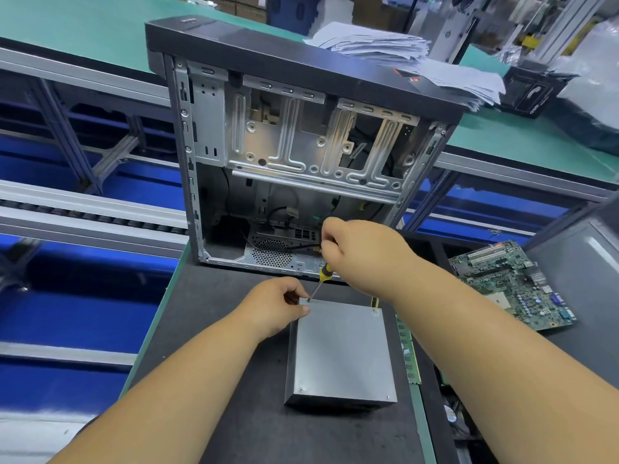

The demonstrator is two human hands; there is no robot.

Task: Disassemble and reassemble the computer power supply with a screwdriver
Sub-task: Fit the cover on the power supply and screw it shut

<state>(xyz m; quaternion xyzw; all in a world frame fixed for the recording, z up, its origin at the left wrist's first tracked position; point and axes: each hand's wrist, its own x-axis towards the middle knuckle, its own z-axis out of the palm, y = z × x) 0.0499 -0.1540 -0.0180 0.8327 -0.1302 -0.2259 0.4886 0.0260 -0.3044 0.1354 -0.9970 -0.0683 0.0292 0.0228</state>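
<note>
Grey power supply point(341, 353) lies flat on the dark tabletop point(214, 329), nearest the camera, lid side up, small screws visible at its near corners. Yellow and black wires poke out at its far right corner. Left hand point(278, 304) grips the far left corner of the power supply, fingers curled over the edge, thumb on the top face. Right hand point(355, 252) is above and beyond it, fingers closed round the handle of a screwdriver point(321, 281) with a yellow and black grip. Shaft slants down and left, tip set on the screw at the far left corner of the lid, just beside the left thumb.

Right of the power supply, a green memory stick point(409, 353) lies along the tabletop edge, near but apart from the casing. Further right, a green motherboard point(512, 283) lies flat on a dark surface.

Behind the hands, an open computer case point(301, 139) stands upright on the tabletop, side panel off, bare metal drive cage and loose cables inside, perforated fan grille at the bottom.

Beyond the case, a green bench point(83, 28) carries a messy stack of papers point(402, 58) and a black box point(532, 92). Blue flooring and aluminium frame rails at left.
</note>
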